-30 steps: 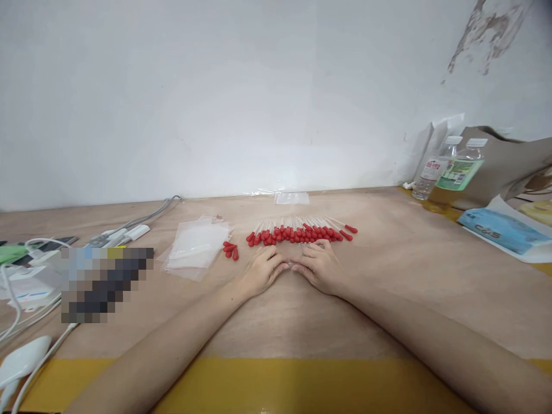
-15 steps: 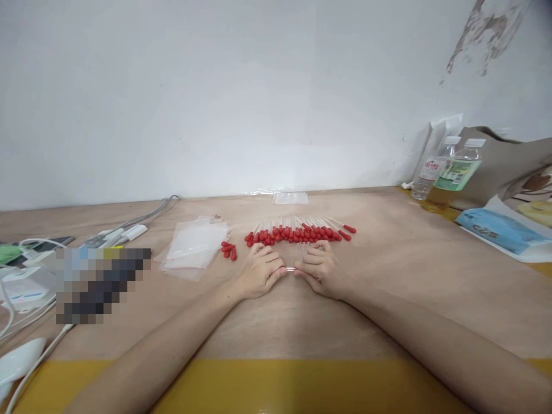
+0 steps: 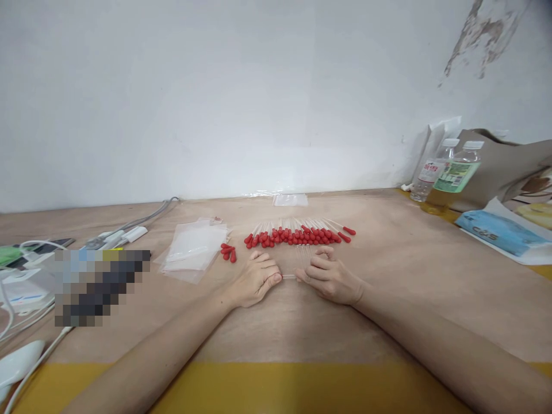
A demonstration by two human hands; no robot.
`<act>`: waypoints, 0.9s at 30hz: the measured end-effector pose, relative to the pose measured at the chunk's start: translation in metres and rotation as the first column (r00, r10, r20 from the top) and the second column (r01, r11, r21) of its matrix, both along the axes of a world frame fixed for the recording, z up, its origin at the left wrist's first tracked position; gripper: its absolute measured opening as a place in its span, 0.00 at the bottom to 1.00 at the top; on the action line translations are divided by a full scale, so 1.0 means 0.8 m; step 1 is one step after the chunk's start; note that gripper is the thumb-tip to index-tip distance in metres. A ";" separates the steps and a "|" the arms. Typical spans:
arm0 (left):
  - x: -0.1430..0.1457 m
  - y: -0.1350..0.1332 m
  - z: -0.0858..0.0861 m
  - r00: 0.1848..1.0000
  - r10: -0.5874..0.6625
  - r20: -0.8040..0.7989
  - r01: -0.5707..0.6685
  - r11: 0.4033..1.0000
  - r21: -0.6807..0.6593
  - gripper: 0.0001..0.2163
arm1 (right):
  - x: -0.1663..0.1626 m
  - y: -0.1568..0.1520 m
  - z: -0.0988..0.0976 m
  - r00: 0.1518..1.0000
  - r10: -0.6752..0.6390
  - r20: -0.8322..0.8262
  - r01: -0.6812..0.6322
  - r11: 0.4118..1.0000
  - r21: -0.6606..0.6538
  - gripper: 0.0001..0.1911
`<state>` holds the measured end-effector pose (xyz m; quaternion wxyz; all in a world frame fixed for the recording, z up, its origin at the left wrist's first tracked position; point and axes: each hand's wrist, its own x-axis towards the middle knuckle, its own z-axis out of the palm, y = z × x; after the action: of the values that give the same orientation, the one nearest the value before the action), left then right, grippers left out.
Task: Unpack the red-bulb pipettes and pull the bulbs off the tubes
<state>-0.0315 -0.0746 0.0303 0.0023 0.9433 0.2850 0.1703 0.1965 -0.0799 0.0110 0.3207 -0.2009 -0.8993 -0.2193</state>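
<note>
My left hand [image 3: 257, 280] is closed, with a thin clear glass dropper tube [image 3: 288, 277] sticking out between thumb and fingers. A trace of red shows at the fingertips there; the rest of that end is hidden in the hand. My right hand [image 3: 331, 277] pinches the tube's other end, its fingers curled. Several bare glass tubes [image 3: 303, 252] lie just behind the right fingers. Beyond both hands spreads a row of droppers with red rubber bulbs [image 3: 297, 236], bulbs facing me. Several loose red bulbs [image 3: 228, 252] lie left of the row.
Clear plastic bags [image 3: 194, 244] are stacked at the left, and another flat bag [image 3: 291, 199] lies by the wall. Chargers and cables [image 3: 30, 287] crowd the far left. Two bottles [image 3: 457, 172] and a blue tissue pack [image 3: 502, 230] stand or lie at the right.
My hands have drawn slightly apart and nearer to me, showing more of the tube and the bare tubes behind. Red now shows at the left fingertips.
</note>
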 end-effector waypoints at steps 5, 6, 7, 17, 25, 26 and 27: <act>-0.025 0.004 0.010 0.981 0.184 0.062 -0.184 0.983 -0.019 0.16 | 0.014 0.007 0.000 0.988 -0.110 -0.106 0.101 0.991 -0.086 0.11; -0.033 0.008 0.015 0.961 0.252 0.112 -0.249 0.968 -0.042 0.17 | 0.015 0.009 0.000 0.973 -0.168 -0.155 0.151 0.982 -0.117 0.11; -0.041 0.012 0.021 0.933 0.318 0.169 -0.311 0.948 -0.067 0.17 | 0.015 0.011 0.000 0.954 -0.224 -0.199 0.196 0.969 -0.152 0.12; -0.116 0.073 0.027 0.548 0.775 0.316 -0.793 0.601 -0.099 0.17 | -0.025 0.029 -0.013 0.868 -0.370 -0.331 0.245 0.899 -0.363 0.07; -0.116 0.074 0.024 0.489 0.856 0.169 -0.831 0.516 -0.209 0.19 | -0.024 0.028 -0.018 0.931 -0.288 -0.225 0.198 0.915 -0.352 0.07; -0.117 0.073 0.025 0.488 0.858 0.159 -0.835 0.512 -0.200 0.20 | -0.025 0.026 -0.017 0.937 -0.281 -0.206 0.191 0.908 -0.372 0.08; -0.118 0.074 0.025 0.487 0.860 0.150 -0.839 0.509 -0.192 0.21 | -0.025 0.023 -0.017 0.942 -0.275 -0.189 0.185 0.902 -0.391 0.09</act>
<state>-0.1259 -0.0158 0.0504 -0.0060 0.6521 0.7185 0.2418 0.1766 -0.0613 -0.0023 0.3553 -0.3879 -0.8485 -0.0576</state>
